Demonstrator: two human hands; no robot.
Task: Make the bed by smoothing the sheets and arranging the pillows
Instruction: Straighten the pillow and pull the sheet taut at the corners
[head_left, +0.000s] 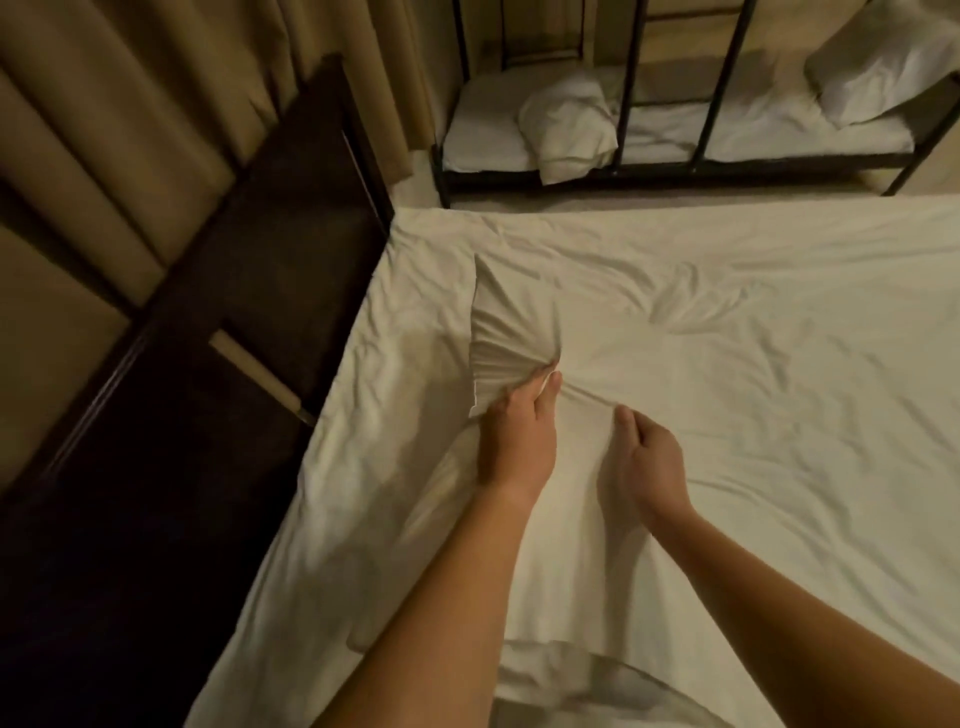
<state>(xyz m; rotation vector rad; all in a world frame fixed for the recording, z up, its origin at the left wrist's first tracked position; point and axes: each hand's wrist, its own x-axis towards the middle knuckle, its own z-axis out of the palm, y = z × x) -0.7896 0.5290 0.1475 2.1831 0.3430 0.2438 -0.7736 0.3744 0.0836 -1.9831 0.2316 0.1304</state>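
Pillows (569, 122) two, sheet (727, 364) one.

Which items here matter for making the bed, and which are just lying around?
Job: sheet; left hand, gripping a bunched fold; right hand beside it.
Lying about: bunk bed, left pillow, right pillow, curtain, dark panel.

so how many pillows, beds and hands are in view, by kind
pillows: 2
beds: 2, the big bed and the metal-frame bed
hands: 2, left hand gripping the sheet, right hand
total: 6
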